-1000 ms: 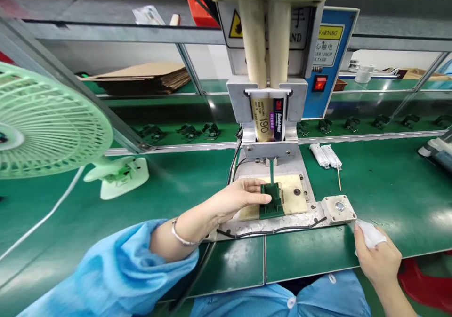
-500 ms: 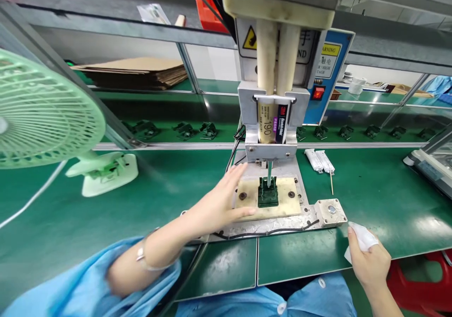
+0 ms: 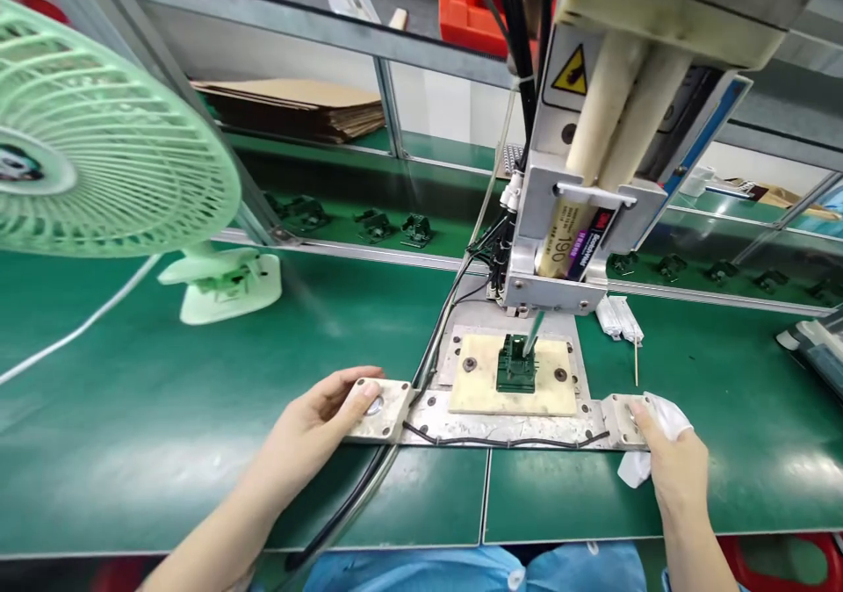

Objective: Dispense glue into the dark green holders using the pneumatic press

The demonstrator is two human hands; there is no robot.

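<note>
My left hand point(image 3: 313, 425) is closed round the left button box point(image 3: 395, 403), its thumb lying on the round metal button. At the other end of the metal base, my right hand point(image 3: 678, 478) grips a crumpled white wipe point(image 3: 670, 415), and its thumb rests on the right button box point(image 3: 617, 423). Between the hands, a dark green plastic part point(image 3: 515, 376) sits on a cream fixture plate point(image 3: 474, 392). A thin dispensing nozzle point(image 3: 534, 330) reaches down to this part from the two-part adhesive cartridge point(image 3: 574, 242) in the dispenser.
A green fan point(image 3: 164, 162) stands at the left. White packets point(image 3: 619, 318) and a wooden stick point(image 3: 636, 364) lie right of the dispenser. Several dark green parts point(image 3: 416, 229) line the back ledge. Black cables point(image 3: 356, 495) run off the bench's front. Cardboard sheets point(image 3: 296, 100) are stacked behind.
My left hand has moved from beside the fixture plate down and left onto the left button box. My right hand has come onto the right button box, still holding the wipe. The view has shifted.
</note>
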